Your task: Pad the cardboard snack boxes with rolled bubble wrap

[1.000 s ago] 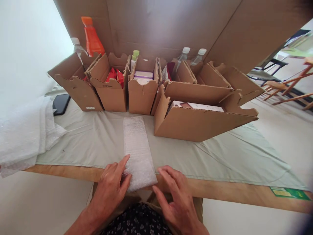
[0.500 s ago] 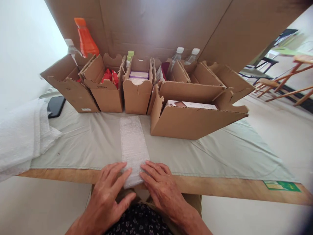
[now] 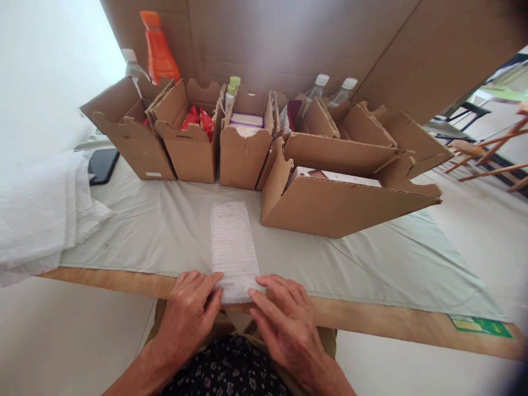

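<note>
A long strip of white bubble wrap (image 3: 232, 243) lies lengthwise on the pale green cloth (image 3: 165, 236), its near end at the table's wooden front edge (image 3: 371, 322). My left hand (image 3: 188, 313) rests on the near left corner of the strip, fingers flat and slightly spread. My right hand (image 3: 284, 324) lies on the near right corner, fingers stretched out flat. Both hands press the near end down; neither grips anything.
Several open cardboard boxes (image 3: 243, 148) stand in a row at the back, holding packets and bottles; a larger box (image 3: 342, 203) sits right of the strip. An orange bottle (image 3: 159, 52), a black phone (image 3: 102, 165), and a bubble wrap pile (image 3: 37, 214) lie at the left.
Both hands drew together onto the strip's near end. The strip now lies flatter and straighter than a second ago.
</note>
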Tool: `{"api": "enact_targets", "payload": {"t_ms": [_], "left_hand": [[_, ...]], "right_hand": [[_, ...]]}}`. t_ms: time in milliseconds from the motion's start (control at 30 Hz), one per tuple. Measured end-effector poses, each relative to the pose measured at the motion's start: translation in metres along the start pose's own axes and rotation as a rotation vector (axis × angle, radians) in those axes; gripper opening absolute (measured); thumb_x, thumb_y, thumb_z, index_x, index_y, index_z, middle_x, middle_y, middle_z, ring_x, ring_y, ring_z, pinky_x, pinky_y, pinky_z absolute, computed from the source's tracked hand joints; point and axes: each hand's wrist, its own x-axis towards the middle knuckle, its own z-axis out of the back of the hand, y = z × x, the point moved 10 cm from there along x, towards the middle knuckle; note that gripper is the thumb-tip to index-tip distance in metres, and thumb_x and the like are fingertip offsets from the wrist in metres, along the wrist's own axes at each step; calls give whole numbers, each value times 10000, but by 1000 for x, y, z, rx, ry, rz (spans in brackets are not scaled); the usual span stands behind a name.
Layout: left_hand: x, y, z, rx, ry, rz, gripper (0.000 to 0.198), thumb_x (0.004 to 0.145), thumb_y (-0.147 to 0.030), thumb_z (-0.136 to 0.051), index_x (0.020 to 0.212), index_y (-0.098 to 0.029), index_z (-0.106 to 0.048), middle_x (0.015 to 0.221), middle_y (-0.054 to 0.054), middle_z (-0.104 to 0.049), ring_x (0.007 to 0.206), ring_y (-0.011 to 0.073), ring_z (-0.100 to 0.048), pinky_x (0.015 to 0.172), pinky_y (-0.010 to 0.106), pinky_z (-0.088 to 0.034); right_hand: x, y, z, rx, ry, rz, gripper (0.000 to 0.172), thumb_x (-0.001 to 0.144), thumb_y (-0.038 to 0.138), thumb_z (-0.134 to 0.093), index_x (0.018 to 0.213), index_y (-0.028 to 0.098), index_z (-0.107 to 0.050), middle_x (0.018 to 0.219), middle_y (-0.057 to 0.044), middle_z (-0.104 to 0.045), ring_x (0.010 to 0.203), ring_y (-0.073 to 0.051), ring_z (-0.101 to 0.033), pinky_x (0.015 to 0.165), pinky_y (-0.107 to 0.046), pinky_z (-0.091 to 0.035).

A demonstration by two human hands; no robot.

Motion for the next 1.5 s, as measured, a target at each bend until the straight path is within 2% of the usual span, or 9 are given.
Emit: {"api": "enact_targets", "payload": {"t_ms": [100, 233, 400, 533, 767, 933, 1133, 1267, 1500], "left_hand": [[1, -1, 6, 35, -32, -1, 184, 977, -181, -551, 1136, -146, -638, 835, 62, -679, 769, 234, -611, 729, 394, -494], [-6, -16, 16, -43, -12, -80, 238, 955, -200, -607, 1186, -153, -640, 1170, 143, -671, 1080, 283, -610, 935, 446, -490], [-5, -17, 11, -154, 31, -78, 213, 971, -115, -533, 1123, -193, -661, 940, 48, -733, 898, 205, -649, 870, 379, -497], [11, 3, 0, -76, 4, 25, 182, 985, -213, -533, 1091, -179, -676, 807, 37, -706, 764, 211, -628, 734, 365, -504], [11, 4, 7, -49, -62, -1, 205, 973, -195, -566, 1153, -177, -661, 1105, 108, -679, 1024, 255, -625, 897, 410, -511], [-1, -10, 11, -160, 0, -74, 191, 956, -159, -612, 1142, -191, -641, 1018, 64, -701, 990, 224, -613, 908, 387, -491], [14, 11, 3, -98, -31, 5, 141, 988, -208, -572, 1098, -175, -654, 865, 38, -702, 823, 205, -618, 770, 360, -504], [22, 23, 3, -16, -89, 45, 179, 1001, -245, -543, 1111, -170, -662, 1009, 90, -691, 929, 239, -640, 829, 401, -530], [2, -1, 14, -132, -28, -75, 218, 951, -172, -615, 1168, -180, -630, 1089, 90, -676, 1043, 245, -593, 935, 417, -485]], "right_hand": [[-1, 3, -11, 2, 105, 48, 317, 950, 86, -524, 1228, 199, -625, 1274, -125, -684, 1226, -305, -589, 963, -500, -480], [6, -4, -15, 153, 139, 5, 288, 958, 70, -503, 1182, 197, -632, 1113, -93, -740, 1098, -260, -641, 944, -471, -487], [10, -15, -16, 254, 124, -73, 248, 973, 122, -526, 1174, 208, -641, 1013, -62, -740, 944, -233, -650, 858, -429, -522], [7, -18, -2, 87, -23, -66, 280, 983, 188, -543, 1253, 205, -613, 1245, -142, -668, 1110, -285, -619, 894, -467, -519], [13, -17, -17, 59, 109, 13, 309, 958, 89, -499, 1216, 193, -633, 1227, -129, -699, 1165, -295, -608, 938, -503, -503], [16, -26, -17, 235, 148, -77, 269, 1006, 151, -494, 1235, 202, -624, 1049, -81, -742, 992, -239, -641, 888, -442, -533], [9, -33, -7, 119, -4, -128, 377, 1020, 235, -511, 1395, 194, -497, 1320, -153, -624, 1173, -274, -590, 948, -452, -519], [17, -19, -21, 22, 96, -14, 393, 951, 166, -563, 1343, 187, -546, 1397, -165, -580, 1248, -311, -552, 973, -490, -495], [25, -20, -15, 156, 115, -48, 211, 989, 118, -506, 1126, 203, -642, 1028, -70, -730, 959, -239, -643, 869, -427, -510]]}}
